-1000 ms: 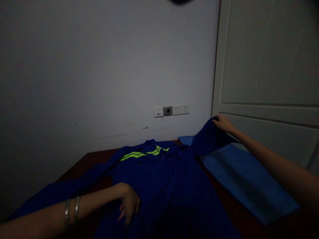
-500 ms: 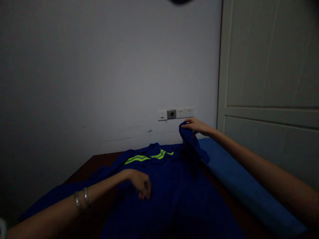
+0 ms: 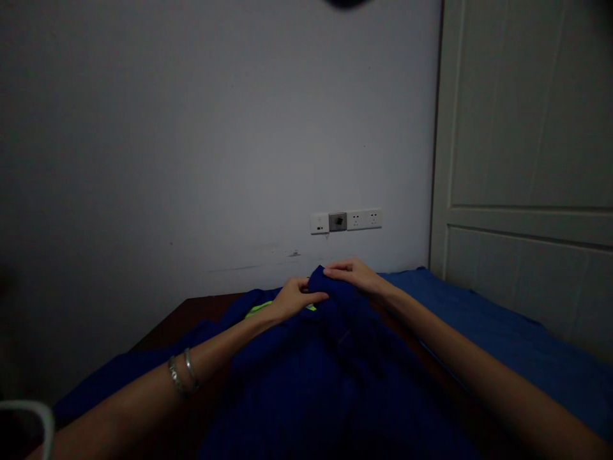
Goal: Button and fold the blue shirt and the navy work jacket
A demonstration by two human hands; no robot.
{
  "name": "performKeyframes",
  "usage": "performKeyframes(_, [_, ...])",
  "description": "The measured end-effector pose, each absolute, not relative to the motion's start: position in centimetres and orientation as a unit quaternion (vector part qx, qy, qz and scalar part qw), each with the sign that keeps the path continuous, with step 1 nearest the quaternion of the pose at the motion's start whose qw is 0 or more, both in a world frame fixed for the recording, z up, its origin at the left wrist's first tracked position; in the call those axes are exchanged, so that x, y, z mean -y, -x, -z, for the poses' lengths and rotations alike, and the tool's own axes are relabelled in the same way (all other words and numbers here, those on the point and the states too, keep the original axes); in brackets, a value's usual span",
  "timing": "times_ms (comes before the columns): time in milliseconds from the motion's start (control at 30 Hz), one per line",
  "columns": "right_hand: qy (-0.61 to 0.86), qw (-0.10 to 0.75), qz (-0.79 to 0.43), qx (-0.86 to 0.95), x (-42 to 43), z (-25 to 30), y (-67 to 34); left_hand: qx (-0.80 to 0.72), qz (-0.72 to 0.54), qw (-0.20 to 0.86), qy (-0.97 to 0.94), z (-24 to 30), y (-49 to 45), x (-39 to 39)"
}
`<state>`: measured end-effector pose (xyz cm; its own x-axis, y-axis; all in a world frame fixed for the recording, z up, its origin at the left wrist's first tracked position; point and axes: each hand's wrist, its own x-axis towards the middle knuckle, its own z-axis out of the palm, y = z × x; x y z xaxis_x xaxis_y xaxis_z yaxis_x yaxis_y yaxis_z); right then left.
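A dark blue work jacket [image 3: 297,377] with a yellow-green reflective stripe lies spread on a dark reddish-brown surface. My right hand [image 3: 354,275] pinches a raised piece of its cloth between thumb and fingers, near the far edge. Close beside it on the left, my left hand [image 3: 291,299] has its thumb in front of the same raised piece and its fingers at the cloth's edge, gripping it. Two silver bangles [image 3: 184,370] circle my left wrist. The lifted cloth and my left hand cover much of the stripe.
Along the right lies a lighter blue cloth [image 3: 479,326], reaching to a pale panelled door [image 3: 527,160]. A row of wall sockets [image 3: 364,219] sits on the pale wall behind the jacket. The dark reddish-brown surface [image 3: 177,322] shows at the left. A white curved object [image 3: 41,409] enters at bottom left.
My right hand has brought the lifted jacket cloth left and lower. My left hand, loosely curled over the jacket before, has moved up and forward and taken hold of that cloth.
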<state>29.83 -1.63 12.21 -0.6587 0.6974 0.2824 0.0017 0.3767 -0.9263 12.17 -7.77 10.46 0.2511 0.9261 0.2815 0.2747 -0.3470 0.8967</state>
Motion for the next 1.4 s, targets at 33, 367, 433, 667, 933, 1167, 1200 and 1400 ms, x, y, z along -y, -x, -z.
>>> performKeyframes(33, [0.24, 0.36, -0.506, 0.746, 1.6, -11.9, -30.3, -0.444, -0.457, 0.371, -0.675, -10.2, -12.1, 7.8])
performKeyframes(367, [0.269, 0.322, -0.465, 0.78, 4.6, -6.6, -35.1, -0.498, -0.557, 0.355, -0.562, -8.0, -10.5, 8.4])
performKeyframes(433, [0.292, 0.333, -0.454, 0.773, 4.9, -5.9, -35.3, -0.505, -0.557, 0.349, -0.56, -7.8, -10.4, 8.9])
performKeyframes(667, [0.307, 0.35, -0.46, 0.756, 4.5, -6.3, -36.2, -0.482, -0.503, 0.28, -0.66, -8.3, -9.6, 10.1])
performKeyframes(933, [0.309, 0.393, -0.412, 0.762, 5.4, -7.3, -35.5, -0.429, -0.334, 0.12, -0.831, -9.6, -10.3, 12.0])
performKeyframes(1167, [0.33, 0.414, -0.203, 0.824, 3.8, -6.9, -36.0, -0.382, -0.206, -0.076, -0.898, -8.9, -8.6, 11.6])
performKeyframes(1200, [0.327, 0.424, -0.169, 0.827, 3.6, -6.7, -36.0, -0.36, -0.174, -0.111, -0.91, -8.7, -8.3, 11.5])
performKeyframes(1400, [0.317, 0.467, -0.158, 0.811, 2.8, -5.9, -35.3, -0.159, 0.034, -0.158, -0.974, -7.7, -7.7, 12.9])
